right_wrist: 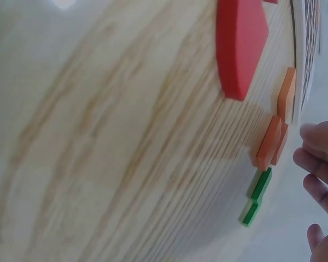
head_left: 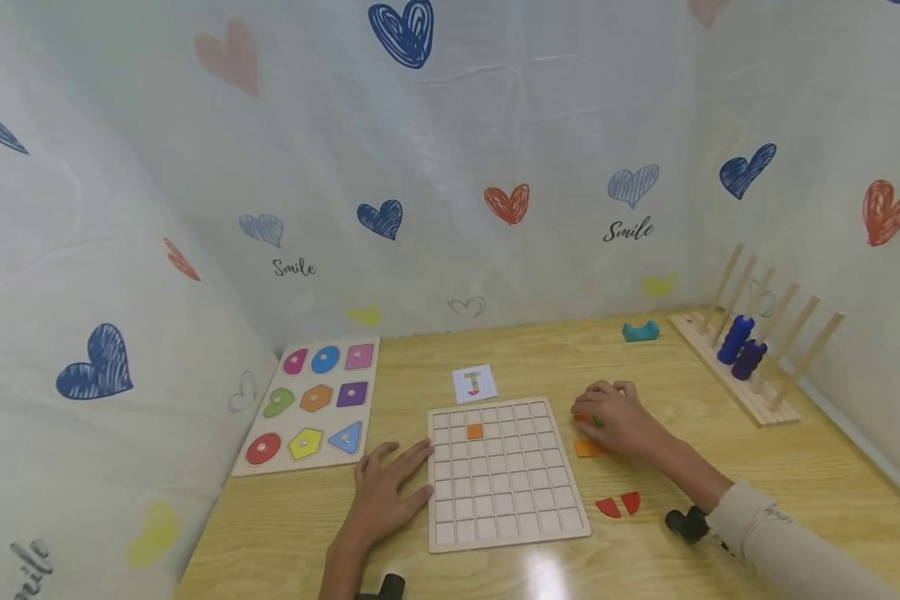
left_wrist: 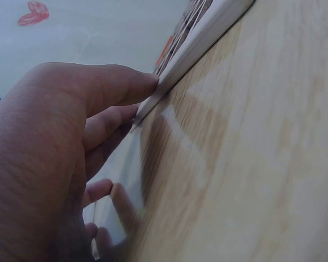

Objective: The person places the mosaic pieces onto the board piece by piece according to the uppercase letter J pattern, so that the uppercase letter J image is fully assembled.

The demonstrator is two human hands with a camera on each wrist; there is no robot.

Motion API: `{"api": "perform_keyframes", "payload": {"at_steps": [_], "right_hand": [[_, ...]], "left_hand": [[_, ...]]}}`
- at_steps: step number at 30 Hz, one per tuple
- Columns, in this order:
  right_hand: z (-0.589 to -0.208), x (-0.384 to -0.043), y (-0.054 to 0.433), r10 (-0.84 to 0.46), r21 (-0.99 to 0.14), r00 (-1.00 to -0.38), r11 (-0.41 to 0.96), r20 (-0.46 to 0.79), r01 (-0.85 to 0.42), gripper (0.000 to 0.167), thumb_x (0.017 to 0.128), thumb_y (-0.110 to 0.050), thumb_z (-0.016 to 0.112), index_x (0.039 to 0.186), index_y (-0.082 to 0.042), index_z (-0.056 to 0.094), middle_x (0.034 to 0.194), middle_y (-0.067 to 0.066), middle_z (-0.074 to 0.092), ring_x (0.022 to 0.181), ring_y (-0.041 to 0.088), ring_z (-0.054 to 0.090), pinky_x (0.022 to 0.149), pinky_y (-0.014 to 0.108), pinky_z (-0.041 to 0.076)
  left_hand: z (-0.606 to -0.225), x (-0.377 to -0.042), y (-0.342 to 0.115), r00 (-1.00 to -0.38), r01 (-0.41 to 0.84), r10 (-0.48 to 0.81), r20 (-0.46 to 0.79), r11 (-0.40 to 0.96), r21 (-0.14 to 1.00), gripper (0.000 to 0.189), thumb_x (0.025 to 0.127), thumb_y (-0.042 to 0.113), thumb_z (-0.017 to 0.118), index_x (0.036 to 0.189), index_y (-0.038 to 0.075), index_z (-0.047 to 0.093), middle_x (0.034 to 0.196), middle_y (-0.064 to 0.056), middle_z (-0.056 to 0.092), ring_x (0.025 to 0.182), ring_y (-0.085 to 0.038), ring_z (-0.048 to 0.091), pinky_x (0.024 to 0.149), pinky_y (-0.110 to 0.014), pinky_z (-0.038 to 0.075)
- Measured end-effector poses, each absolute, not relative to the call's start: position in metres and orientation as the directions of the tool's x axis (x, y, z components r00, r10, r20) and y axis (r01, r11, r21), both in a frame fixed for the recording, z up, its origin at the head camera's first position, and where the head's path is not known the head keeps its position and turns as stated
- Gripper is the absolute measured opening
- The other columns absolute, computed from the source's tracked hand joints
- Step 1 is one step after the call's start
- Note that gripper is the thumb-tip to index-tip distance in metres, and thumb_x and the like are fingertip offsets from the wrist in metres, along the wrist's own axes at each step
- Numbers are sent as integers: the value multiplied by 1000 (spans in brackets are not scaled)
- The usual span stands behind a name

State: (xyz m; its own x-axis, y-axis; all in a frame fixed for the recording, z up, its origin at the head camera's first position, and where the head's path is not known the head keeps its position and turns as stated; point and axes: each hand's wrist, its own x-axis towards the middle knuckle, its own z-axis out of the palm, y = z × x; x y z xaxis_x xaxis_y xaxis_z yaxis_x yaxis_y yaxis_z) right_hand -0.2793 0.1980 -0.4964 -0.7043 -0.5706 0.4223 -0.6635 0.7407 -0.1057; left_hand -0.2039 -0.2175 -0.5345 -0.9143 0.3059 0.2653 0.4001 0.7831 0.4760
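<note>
A square wooden grid board (head_left: 506, 492) lies in the middle of the table with one orange square tile (head_left: 475, 431) in its upper part. My left hand (head_left: 390, 492) rests at the board's left edge; in the left wrist view its thumb and fingers (left_wrist: 123, 87) touch the side of the board. To the right of the board, my right hand (head_left: 618, 418) hovers over loose orange tiles (head_left: 587, 448). Its loosely bent fingers (right_wrist: 320, 161) stand apart from the orange tiles and green pieces (right_wrist: 261, 185) in the right wrist view, with nothing visible between them.
Two red quarter-round pieces (head_left: 608, 507) lie nearer me. A pattern card (head_left: 475, 383) sits behind the board. At left is a shape puzzle (head_left: 316, 397); at right, a peg stand (head_left: 765, 400) with blue pieces. A teal piece (head_left: 641, 332) lies at the back.
</note>
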Motion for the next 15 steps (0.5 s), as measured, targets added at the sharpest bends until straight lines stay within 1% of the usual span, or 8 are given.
{"api": "perform_keyframes", "payload": {"at_steps": [4,9,15], "right_hand": [[-498,-281,201,-567,-109,-714,747,411,-656,18,81,-18,83,98,-14,78,101,0,72,102,25,57,85,57,33],[-498,-279,204,-564,-121,-710,741,422,-661,17,80,-17,84,95,-15,78,99,-1,72,98,24,56,81,54,31],[-500,-279,206,-560,-122,-723,750,404,-650,16,80,-18,84,95,-16,78,98,-2,72,97,23,56,78,50,30]], "left_hand": [[-534,-204,-218,-921,386,297,253,786,482,59,89,40,66,145,26,56,150,11,50,138,-36,33,106,-63,10],[-535,-204,-218,-926,375,292,241,787,490,59,89,40,66,145,27,55,150,12,49,139,-36,32,107,-63,9],[-534,-204,-217,-919,390,301,254,780,489,58,89,39,66,145,25,56,150,11,50,138,-37,32,106,-63,9]]}}
